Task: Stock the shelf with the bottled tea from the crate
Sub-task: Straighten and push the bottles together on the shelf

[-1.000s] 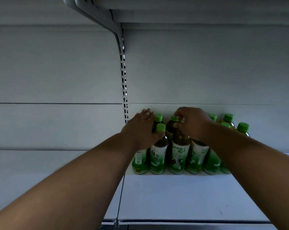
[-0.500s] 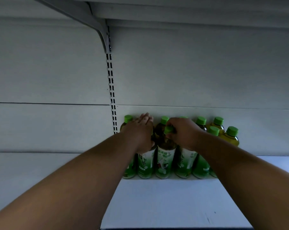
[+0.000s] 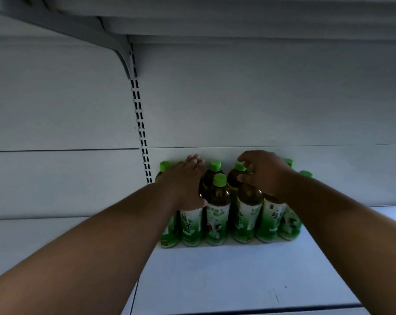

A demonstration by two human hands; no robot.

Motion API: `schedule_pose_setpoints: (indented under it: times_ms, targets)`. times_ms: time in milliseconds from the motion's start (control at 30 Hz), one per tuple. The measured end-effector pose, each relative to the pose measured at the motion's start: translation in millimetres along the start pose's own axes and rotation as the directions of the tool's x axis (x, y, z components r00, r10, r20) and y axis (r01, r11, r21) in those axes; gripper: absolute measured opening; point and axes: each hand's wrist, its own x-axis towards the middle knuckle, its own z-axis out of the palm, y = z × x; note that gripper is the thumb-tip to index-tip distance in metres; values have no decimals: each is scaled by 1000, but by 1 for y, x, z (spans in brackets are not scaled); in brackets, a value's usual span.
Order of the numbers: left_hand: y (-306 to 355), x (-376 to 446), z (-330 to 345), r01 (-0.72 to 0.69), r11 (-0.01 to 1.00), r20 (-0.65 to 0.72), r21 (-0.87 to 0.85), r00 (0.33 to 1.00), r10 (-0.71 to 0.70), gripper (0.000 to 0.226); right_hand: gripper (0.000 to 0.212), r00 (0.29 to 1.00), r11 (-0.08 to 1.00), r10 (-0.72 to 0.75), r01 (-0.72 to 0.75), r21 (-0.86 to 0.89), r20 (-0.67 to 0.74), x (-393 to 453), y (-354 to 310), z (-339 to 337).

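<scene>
Several bottles of green tea with green caps and green-and-white labels stand in two rows at the back of the white shelf (image 3: 238,280). My left hand (image 3: 185,183) lies over the top of a front-row tea bottle (image 3: 191,226) near the left end, hiding its cap. My right hand (image 3: 263,173) is closed around the neck of another front-row tea bottle (image 3: 248,214), whose cap is hidden under the fingers. Between the two hands a free bottle (image 3: 217,208) stands upright. The crate is out of view.
A slotted upright rail (image 3: 141,130) runs down the back wall just left of the bottles, with a bracket (image 3: 115,51) holding the shelf above. An adjoining white shelf section (image 3: 44,242) lies to the left, and bare shelf surface extends in front of the bottles.
Both hands stay on the front-row bottles. My right hand has shifted right, which uncovers a front bottle's cap between the hands. The view has also shifted slightly.
</scene>
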Motion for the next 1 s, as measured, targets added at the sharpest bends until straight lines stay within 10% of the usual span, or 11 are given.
schedule_pose_setpoints:
  times_ms: [400, 1000]
  targets:
    - [49, 37, 10, 13, 998, -24, -59, 1000, -14, 72, 30, 991, 983, -67, 85, -161, 116, -2, 25, 6]
    - [60, 50, -3, -5, 996, -13, -87, 1000, 4, 84, 48, 1000, 998, 25, -24, -50, 10, -9, 70, -30]
